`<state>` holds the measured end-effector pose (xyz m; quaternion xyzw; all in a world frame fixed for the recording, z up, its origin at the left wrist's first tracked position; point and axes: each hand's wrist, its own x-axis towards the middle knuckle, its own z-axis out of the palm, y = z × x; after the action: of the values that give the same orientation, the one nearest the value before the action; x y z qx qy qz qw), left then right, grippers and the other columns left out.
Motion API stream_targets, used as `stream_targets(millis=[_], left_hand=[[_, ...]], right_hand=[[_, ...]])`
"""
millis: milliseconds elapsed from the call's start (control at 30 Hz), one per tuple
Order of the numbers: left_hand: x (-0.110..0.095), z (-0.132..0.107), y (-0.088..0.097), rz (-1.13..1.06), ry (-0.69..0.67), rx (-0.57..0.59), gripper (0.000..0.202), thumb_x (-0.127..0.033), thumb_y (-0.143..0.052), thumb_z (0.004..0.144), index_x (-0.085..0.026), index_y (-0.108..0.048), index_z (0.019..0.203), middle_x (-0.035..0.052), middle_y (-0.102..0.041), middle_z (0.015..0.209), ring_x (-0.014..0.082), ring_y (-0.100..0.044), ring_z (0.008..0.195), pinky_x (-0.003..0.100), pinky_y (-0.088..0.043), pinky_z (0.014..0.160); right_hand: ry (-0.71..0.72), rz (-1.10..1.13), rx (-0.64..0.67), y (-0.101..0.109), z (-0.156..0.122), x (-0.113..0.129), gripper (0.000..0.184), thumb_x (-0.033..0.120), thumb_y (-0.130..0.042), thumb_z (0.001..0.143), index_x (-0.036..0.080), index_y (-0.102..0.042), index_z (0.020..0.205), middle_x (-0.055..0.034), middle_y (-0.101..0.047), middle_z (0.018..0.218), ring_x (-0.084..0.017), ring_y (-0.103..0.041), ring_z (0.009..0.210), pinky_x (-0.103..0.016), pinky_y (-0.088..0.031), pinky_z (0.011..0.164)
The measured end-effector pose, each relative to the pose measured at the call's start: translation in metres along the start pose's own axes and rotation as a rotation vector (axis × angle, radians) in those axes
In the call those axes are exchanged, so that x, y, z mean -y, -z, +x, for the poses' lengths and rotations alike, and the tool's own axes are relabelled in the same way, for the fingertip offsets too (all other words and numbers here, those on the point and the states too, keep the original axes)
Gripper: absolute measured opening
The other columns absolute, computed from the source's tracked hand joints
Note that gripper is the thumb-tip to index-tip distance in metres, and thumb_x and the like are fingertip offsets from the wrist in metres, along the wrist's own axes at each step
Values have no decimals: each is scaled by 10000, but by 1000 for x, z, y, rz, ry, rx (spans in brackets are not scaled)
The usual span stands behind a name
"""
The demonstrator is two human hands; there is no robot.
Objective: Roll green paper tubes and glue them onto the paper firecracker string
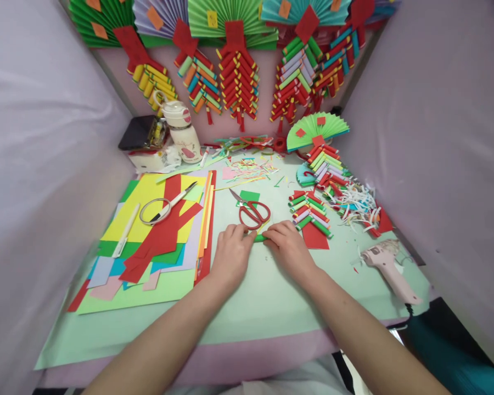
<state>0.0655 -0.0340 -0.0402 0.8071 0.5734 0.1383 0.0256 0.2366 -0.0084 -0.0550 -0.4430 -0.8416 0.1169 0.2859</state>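
My left hand (pixel 231 253) and my right hand (pixel 286 245) rest on the pale green mat (pixel 267 296), fingertips meeting at a small green paper roll (pixel 259 238) that both pinch from either end. Red-handled scissors (pixel 252 211) lie just beyond the hands, blades pointing back left. A small green paper square (pixel 250 196) lies under the scissors' blades.
A stack of coloured paper sheets (pixel 156 241) with a roll of tape (pixel 154 211), a pen and a craft knife lies at left. Finished paper-roll clusters (pixel 310 215) and paper scraps lie at right, a pink glue gun (pixel 389 269) near the right edge. Mugs and paper fan decorations stand at the back.
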Motion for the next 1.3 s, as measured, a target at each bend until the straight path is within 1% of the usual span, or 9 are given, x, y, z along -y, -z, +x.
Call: stream_targets(millis=[100, 233, 433, 500, 667, 833, 1000, 1200, 1300], left_hand=[[1, -4, 1, -132, 42, -81, 397, -139, -511, 869, -264, -542, 1244, 86, -569, 1091, 259, -474, 1028, 397, -406, 806], [1, -6, 10, -579, 206, -318, 248, -212, -532, 869, -205, -544, 1117, 83, -578, 1059, 211, -526, 1004, 369, -427, 860], [-2, 16, 32, -1605, 514, -125, 312, -373, -673, 767, -152, -602, 975, 93, -661, 1012, 189, -622, 941, 324, -470, 844], [1, 27, 36, -1772, 554, -165, 306, -364, -714, 725, -134, -631, 909, 85, -678, 966, 170, -634, 892, 302, -476, 833], [17, 40, 23, -1879, 663, -325, 273, -318, -772, 661, -140, -603, 781, 8, -660, 735, 102, -623, 682, 215, -478, 666], [21, 36, 9, -1923, 656, -315, 253, -314, -737, 706, -145, -593, 828, 62, -700, 826, 155, -671, 742, 262, -504, 690], [34, 39, 16, -1935, 722, -381, 231, -280, -731, 711, -145, -593, 837, 82, -707, 899, 172, -678, 819, 282, -510, 741], [65, 46, 32, -1892, 668, -713, 188, -251, -722, 714, -145, -609, 819, 46, -693, 857, 137, -665, 813, 287, -509, 801], [59, 44, 34, -1875, 634, -694, 198, -260, -724, 712, -144, -597, 809, 57, -690, 874, 156, -665, 846, 319, -511, 823]], right_hand=[[5, -35, -3, 0, -1, 2, 119, 164, -560, 877, 185, -657, 944, -75, -634, 892, -238, -484, 888, -360, -443, 777], [-90, 36, -133, 8, 2, 11, 95, 213, -548, 894, 192, -625, 946, -67, -625, 894, -229, -501, 883, -363, -429, 788], [-180, 241, -199, 9, 34, 32, 77, 256, -575, 871, 206, -616, 912, -44, -637, 906, -210, -544, 880, -345, -435, 785], [-196, 294, -199, 3, 46, 37, 86, 267, -577, 863, 205, -619, 906, -43, -638, 902, -207, -552, 867, -343, -445, 772], [-205, 415, -210, -14, 60, 39, 219, 268, -625, 809, 206, -594, 1017, -50, -624, 962, -202, -574, 859, -341, -480, 751], [-212, 436, -223, -23, 57, 34, 291, 211, -622, 789, 211, -555, 1072, -59, -577, 1015, -182, -586, 825, -324, -506, 717], [-202, 413, -169, -25, 52, 31, 228, 212, -603, 799, 212, -554, 1021, -49, -584, 964, -168, -577, 768, -299, -505, 668], [-163, 216, -21, -30, 43, 38, 84, 191, -536, 842, 200, -583, 910, -45, -612, 863, -189, -589, 779, -313, -481, 700], [-110, 155, -13, -29, 43, 45, 84, 214, -530, 864, 186, -598, 904, -69, -628, 868, -223, -584, 847, -366, -474, 776]])
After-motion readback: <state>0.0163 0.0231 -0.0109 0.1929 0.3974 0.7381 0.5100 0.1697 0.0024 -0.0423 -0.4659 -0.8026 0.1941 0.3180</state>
